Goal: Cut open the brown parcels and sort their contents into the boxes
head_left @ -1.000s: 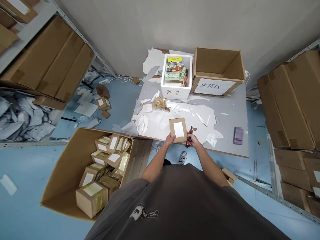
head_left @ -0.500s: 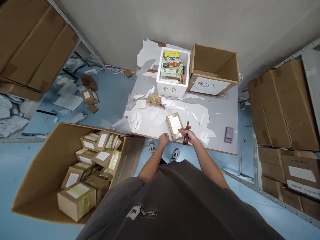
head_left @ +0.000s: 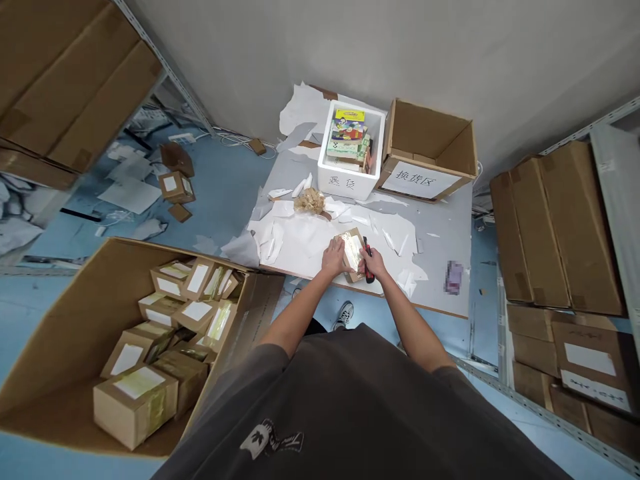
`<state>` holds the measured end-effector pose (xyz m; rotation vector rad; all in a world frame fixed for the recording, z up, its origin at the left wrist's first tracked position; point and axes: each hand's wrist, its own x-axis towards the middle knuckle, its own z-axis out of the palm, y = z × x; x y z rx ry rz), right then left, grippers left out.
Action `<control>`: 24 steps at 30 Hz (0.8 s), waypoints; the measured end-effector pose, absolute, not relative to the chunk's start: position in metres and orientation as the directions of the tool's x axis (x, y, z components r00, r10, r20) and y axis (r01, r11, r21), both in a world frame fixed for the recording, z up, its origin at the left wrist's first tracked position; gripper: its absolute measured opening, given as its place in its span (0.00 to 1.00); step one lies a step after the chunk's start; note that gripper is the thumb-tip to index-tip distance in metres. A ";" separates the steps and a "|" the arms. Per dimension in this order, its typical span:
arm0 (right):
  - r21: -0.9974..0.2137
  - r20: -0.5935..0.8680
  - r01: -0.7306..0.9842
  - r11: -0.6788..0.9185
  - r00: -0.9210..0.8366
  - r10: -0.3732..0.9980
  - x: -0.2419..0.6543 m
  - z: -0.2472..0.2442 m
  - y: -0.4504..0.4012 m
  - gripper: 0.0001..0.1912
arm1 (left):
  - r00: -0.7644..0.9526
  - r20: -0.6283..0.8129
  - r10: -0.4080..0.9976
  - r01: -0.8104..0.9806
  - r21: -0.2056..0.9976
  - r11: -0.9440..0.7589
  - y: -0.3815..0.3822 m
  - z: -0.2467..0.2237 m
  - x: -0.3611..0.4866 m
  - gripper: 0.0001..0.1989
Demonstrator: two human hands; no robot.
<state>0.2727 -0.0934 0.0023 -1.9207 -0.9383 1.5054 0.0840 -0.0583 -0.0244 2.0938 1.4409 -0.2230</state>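
A flat grey worktop [head_left: 445, 227] scattered with torn white paper [head_left: 310, 233] bears, near its front edge, a rectangular cardboard parcel [head_left: 353, 248], long axis running away from the person, far end slanting left, glossy tape on top. The left hand [head_left: 332, 259] has its fingers against the parcel's left side, whether gripping I cannot tell; the right hand [head_left: 377, 263] clasps a slim red-and-black utility knife [head_left: 368, 251], tip pointing away.

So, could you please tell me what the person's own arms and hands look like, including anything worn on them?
The left hand and right hand are ungloved, with no watch or bracelet visible. The forearms are uncovered below short, dark grey sleeves. They belong to a matching shirt bearing a white patch with a dark leaf shape.
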 end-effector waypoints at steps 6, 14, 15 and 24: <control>-0.469 -0.597 0.750 -0.466 0.119 0.793 0.250 0.005 -0.038 0.17 | 0.409 -0.419 0.810 0.898 0.345 -0.274 -0.061 -0.021 0.095 0.68; -0.202 -0.650 0.934 -0.296 0.098 0.754 0.240 0.014 -0.013 0.26 | 0.419 -0.415 0.807 0.891 0.359 -0.278 -0.055 -0.023 0.099 0.69; -0.191 -0.649 0.940 -0.283 0.096 0.755 0.239 0.014 -0.013 0.26 | 0.418 -0.414 0.808 0.891 0.361 -0.276 -0.055 -0.024 0.099 0.69; -0.156 -0.713 0.946 -0.285 0.092 0.695 0.233 0.011 -0.009 0.26 | 0.412 -0.380 0.828 0.873 0.425 -0.239 -0.058 -0.032 0.090 0.71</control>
